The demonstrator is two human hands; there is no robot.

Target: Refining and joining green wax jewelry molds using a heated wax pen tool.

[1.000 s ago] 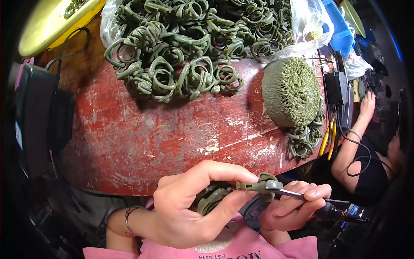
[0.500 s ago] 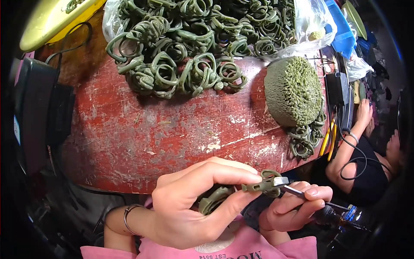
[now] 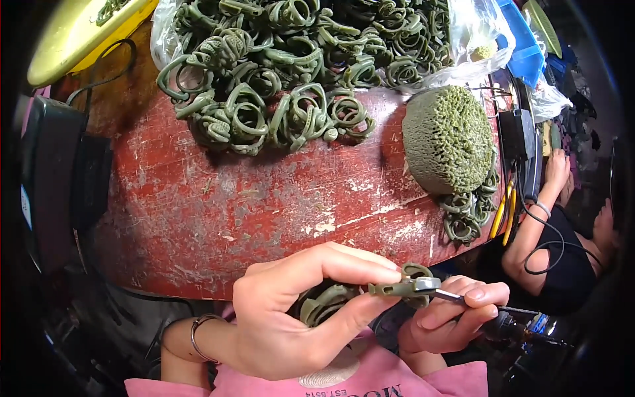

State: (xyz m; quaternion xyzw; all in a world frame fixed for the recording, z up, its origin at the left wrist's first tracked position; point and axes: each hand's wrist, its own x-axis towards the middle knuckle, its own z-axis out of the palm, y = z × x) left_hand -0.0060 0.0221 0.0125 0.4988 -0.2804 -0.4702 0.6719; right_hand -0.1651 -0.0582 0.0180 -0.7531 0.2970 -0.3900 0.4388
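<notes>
Left grip [image 3: 291, 317] pinches a ring [image 3: 395, 289], palmed rings [image 3: 325, 306] half-hidden; right grip [image 3: 446, 321] clasps a tool [image 3: 451, 296], its far end murky.

the rings [image 3: 329, 304] are green, the table [image 3: 264, 198] mottled red.

Your left hand [image 3: 301, 311] has room over the bench's near edge [image 3: 192, 264]. Rings [image 3: 304, 59] obstruct the far edge, a porous block [image 3: 453, 139] the right.
</notes>
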